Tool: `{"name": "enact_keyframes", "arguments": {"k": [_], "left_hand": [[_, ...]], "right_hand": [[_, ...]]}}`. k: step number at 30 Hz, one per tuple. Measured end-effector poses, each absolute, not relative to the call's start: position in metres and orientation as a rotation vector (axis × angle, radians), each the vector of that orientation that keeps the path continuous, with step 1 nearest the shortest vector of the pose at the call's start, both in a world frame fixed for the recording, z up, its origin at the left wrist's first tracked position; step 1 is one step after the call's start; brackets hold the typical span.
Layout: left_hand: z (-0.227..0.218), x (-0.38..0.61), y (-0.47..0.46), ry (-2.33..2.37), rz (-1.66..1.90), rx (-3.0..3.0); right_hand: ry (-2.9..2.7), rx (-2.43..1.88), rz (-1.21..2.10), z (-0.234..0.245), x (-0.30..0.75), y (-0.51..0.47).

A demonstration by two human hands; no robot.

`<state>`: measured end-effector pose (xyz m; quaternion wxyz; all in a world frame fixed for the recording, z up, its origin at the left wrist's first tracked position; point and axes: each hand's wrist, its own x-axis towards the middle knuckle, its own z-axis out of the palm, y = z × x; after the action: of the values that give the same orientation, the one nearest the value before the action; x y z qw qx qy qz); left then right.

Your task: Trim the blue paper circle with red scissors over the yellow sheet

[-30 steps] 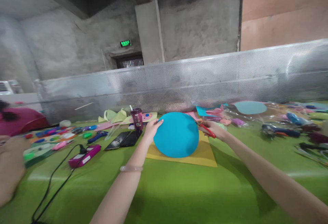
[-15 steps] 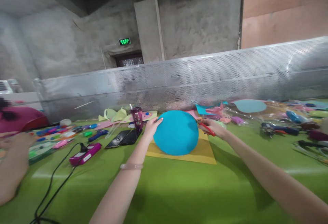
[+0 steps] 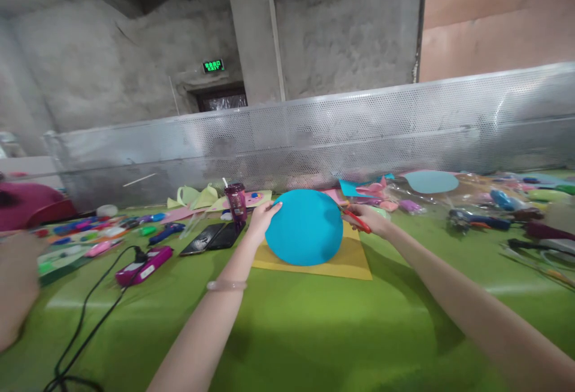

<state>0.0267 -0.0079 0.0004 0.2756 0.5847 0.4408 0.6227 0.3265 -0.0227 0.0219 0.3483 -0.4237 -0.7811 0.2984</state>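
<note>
A round sheet of blue paper (image 3: pixel 304 228) is held up at a tilt above the table. My left hand (image 3: pixel 264 218) pinches its left edge, thumb on the near face. Red-handled scissors (image 3: pixel 358 221) are gripped in my right hand (image 3: pixel 372 219), their blades pointing at the disc's upper right edge. Whether the blades are apart or touching the paper is too small to tell. Beneath the disc a yellow sheet (image 3: pixel 354 267) lies flat on the green table cover (image 3: pixel 287 326).
Left of my arm are two phones (image 3: pixel 203 240), a purple cup with a straw (image 3: pixel 236 203) and a purple power strip (image 3: pixel 144 266) with black cords. A co-worker's arm (image 3: pixel 17 287) is at far left. Glue guns (image 3: pixel 480 221) and wrapped craft pieces lie right. A perforated metal barrier (image 3: pixel 314 140) stands behind.
The whole view has shifted slightly, so everything appears a little further left and higher. Both hands keep their holds on the blue disc and the scissors.
</note>
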Motion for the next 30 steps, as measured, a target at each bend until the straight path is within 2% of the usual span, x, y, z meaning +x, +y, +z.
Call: {"name": "enact_keyframes", "arguments": {"k": [30], "left_hand": [[-0.0018,0.0258,-0.0067,1.179,1.661,1.587]], "right_hand": [[-2.080,-1.161,0.708,0.0202,0.3287,-0.0187]]}}
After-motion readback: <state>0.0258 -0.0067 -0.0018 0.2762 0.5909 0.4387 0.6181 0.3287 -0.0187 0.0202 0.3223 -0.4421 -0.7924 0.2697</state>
